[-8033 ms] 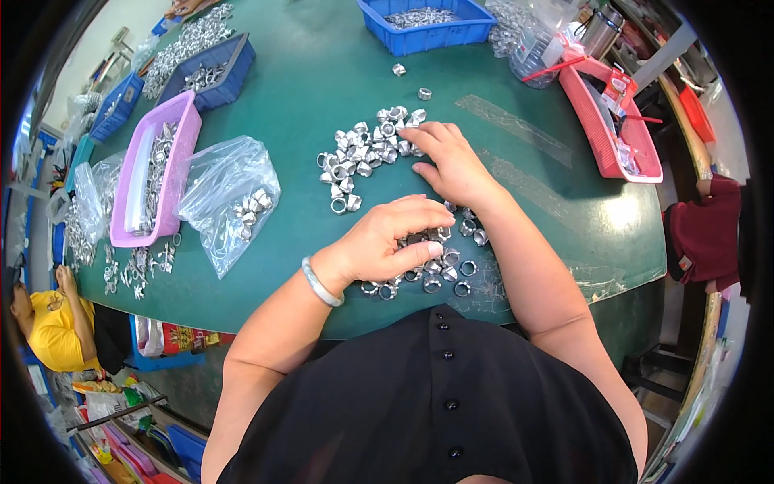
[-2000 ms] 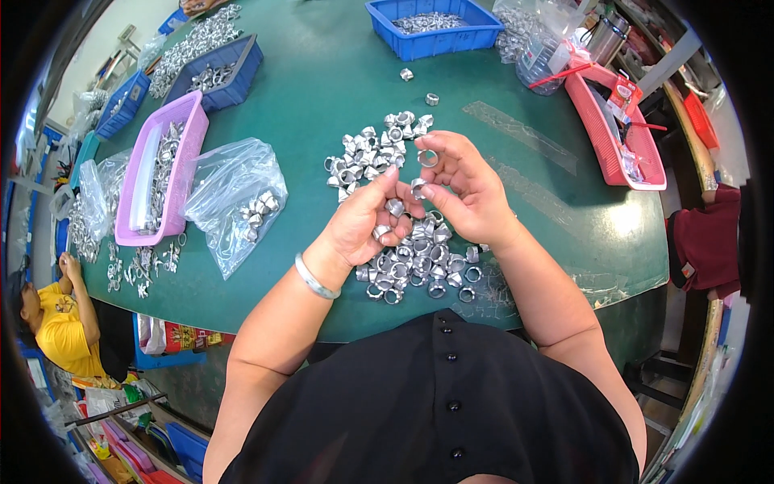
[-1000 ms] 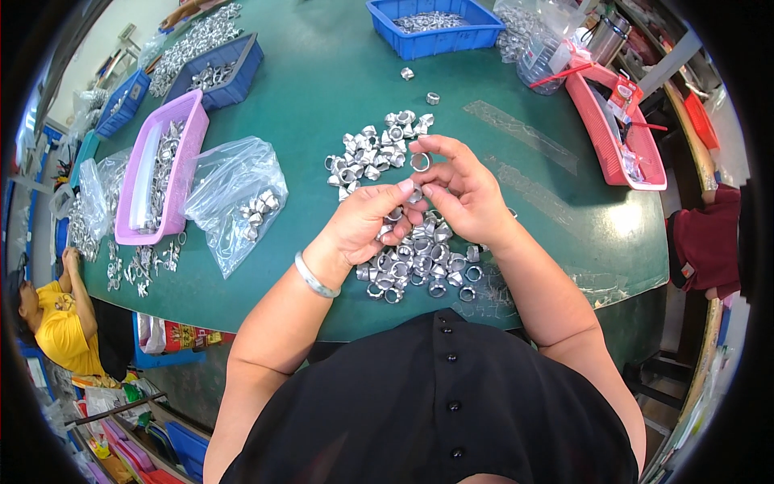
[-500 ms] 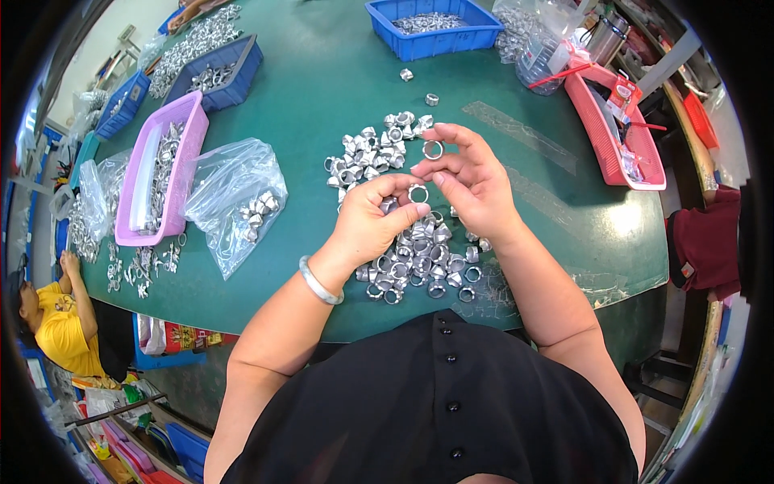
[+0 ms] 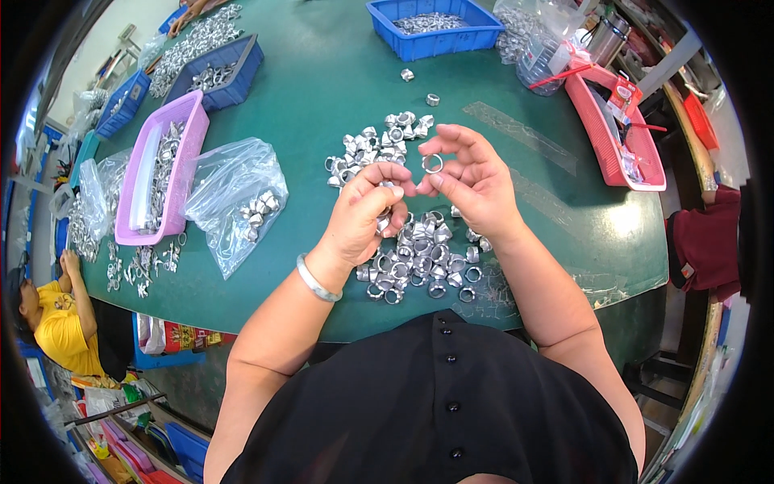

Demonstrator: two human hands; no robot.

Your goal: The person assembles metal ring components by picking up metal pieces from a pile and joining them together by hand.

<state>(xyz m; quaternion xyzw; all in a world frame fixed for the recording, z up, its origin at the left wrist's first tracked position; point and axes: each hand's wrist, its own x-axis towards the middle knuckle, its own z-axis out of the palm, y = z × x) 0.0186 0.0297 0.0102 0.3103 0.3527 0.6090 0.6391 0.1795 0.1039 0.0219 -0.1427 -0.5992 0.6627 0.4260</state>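
My right hand point(image 5: 477, 184) pinches a silver metal ring point(image 5: 433, 164) upright between thumb and fingertips. Close beside it, my left hand point(image 5: 361, 208) is curled closed, its fingertips almost meeting the right hand's. Bits of silver metal, apparently rings, show between the left fingers; most of what lies in that palm is hidden. A pile of silver rings point(image 5: 419, 256) spreads on the green table just below both hands. Beyond them lies a second pile of rings point(image 5: 372, 150), partly covered by the left hand.
A clear plastic bag point(image 5: 238, 202) with some rings and a pink basket point(image 5: 135, 189) of metal parts lie to the left. Blue bins point(image 5: 435, 44) stand at the back; a coral basket point(image 5: 601, 133) is at right. A person in a yellow shirt point(image 5: 64, 331) sits far left.
The ring at my left thumb tip has gone from sight as those fingers curled in. My right hand's ring has come down slightly, nearer its thumb.
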